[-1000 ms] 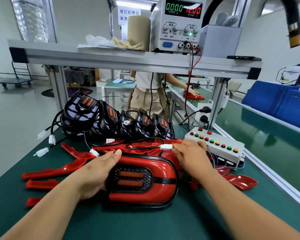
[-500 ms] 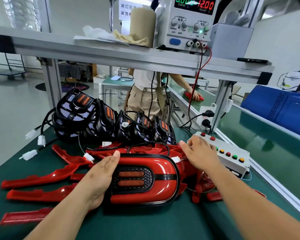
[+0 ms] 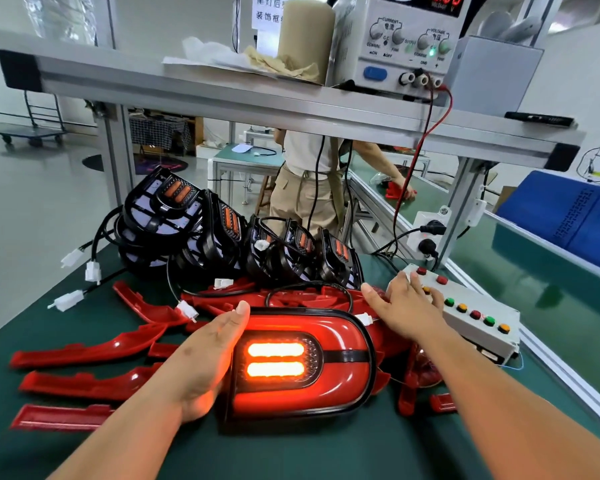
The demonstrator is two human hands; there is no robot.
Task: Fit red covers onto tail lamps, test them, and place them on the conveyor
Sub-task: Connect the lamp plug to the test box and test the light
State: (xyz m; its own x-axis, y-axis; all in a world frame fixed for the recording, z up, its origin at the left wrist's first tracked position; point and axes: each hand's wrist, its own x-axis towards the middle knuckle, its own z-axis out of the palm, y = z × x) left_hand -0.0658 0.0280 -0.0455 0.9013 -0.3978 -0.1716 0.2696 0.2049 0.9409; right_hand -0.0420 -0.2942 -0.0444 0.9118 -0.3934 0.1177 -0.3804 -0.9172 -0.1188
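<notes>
While its two bars glow, the one covered tail lamp [image 3: 302, 362] lies on the green worktop [image 3: 326, 452], left hand [image 3: 205, 362] against its side, grip impossible to tell; right hand [image 3: 407, 306], grip apart, presses the button box [image 3: 478, 327]. Five bare lamps [image 3: 222, 237] stand behind.

Bench [image 3: 291, 455]: lamps [image 3: 219, 233], covers [image 3: 84, 351], btn box [image 3: 478, 327]

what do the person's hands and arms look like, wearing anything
Nothing worn shows. The left hand and right hand are bare: no gloves, and no ring or watch can be seen. Both forearms are uncovered right to the picture's bottom edge, so no sleeve is in view. The thumbnails look short and unpainted.
</notes>
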